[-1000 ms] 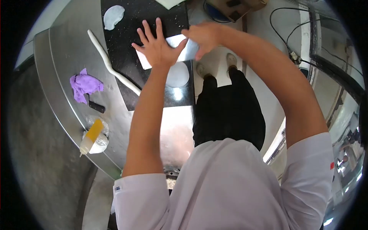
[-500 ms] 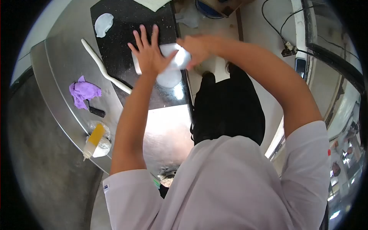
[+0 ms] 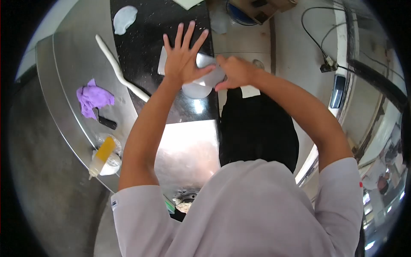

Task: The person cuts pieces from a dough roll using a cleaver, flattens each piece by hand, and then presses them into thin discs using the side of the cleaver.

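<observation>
My left hand (image 3: 183, 58) lies flat with fingers spread on a pale sheet (image 3: 206, 64) that rests on the black speckled slab (image 3: 145, 38). Fingers of my right hand (image 3: 234, 72) are closed on the sheet's right end at the slab's edge. A flat white dough round (image 3: 197, 91) shows just below my left palm, partly under the sheet.
A long white dough rope (image 3: 117, 70) runs along the slab's left side, a second white round (image 3: 124, 18) lies at the top. On the steel counter (image 3: 81, 55) sit a purple cloth (image 3: 93, 97), a small black tool (image 3: 105, 121) and a yellow squeeze bottle (image 3: 99, 156). Cables (image 3: 319, 40) cross the floor.
My left hand has slid up the slab with fingers more spread. My right hand has dropped lower and to the right, pulling the sheet's end toward the slab's edge.
</observation>
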Demonstrator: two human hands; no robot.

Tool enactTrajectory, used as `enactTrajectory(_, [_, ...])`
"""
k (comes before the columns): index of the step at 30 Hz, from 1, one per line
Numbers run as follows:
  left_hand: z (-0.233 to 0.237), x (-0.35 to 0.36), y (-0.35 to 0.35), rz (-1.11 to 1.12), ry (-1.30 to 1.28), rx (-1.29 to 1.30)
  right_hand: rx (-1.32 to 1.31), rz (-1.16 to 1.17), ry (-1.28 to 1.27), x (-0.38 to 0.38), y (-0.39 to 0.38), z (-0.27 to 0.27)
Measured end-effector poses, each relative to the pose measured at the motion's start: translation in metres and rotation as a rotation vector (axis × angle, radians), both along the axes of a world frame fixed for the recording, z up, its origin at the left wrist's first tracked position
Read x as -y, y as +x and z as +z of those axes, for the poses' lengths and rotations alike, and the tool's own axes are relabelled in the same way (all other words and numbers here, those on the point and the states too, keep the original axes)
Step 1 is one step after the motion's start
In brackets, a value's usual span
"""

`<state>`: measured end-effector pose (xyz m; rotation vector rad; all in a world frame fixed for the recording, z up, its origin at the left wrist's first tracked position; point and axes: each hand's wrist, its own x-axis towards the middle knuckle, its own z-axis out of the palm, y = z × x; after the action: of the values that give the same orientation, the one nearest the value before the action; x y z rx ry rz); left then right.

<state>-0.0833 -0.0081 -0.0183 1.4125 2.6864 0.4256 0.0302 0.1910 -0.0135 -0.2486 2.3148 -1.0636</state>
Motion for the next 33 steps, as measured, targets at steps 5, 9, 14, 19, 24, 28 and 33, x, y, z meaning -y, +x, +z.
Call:
enactTrajectory(5, [0.035,-0.013,-0.027,0.163,-0.243,-0.131,-0.223,0.058,0.140,-0.016,-0.054,0.013])
enactTrajectory(9, [0.025,-0.005,0.014,0.181,-0.209,0.034,-0.222,0.101,0.154,-0.014,-0.014,-0.003])
enactTrajectory(14, [0.031,-0.017,-0.011,0.265,-0.118,-0.142,-0.281,0.236,0.318,-0.027,-0.066,0.040])
enactTrajectory(19, [0.023,0.009,-0.034,0.233,-0.123,-0.412,-0.514,-0.230,0.191,-0.011,-0.103,0.030])
enactTrajectory(24, [0.034,0.060,0.013,-0.448,-0.121,-0.010,-0.300,-0.330,-0.039,-0.003,-0.015,-0.004])
enactTrajectory(28, [0.056,0.045,0.032,-0.480,-0.322,-0.002,-0.054,-0.427,-0.024,0.009,0.182,-0.006])
enactTrajectory(33, [0.046,0.028,0.017,-0.442,-0.375,0.093,0.214,-0.380,0.000,-0.016,0.245,0.041])
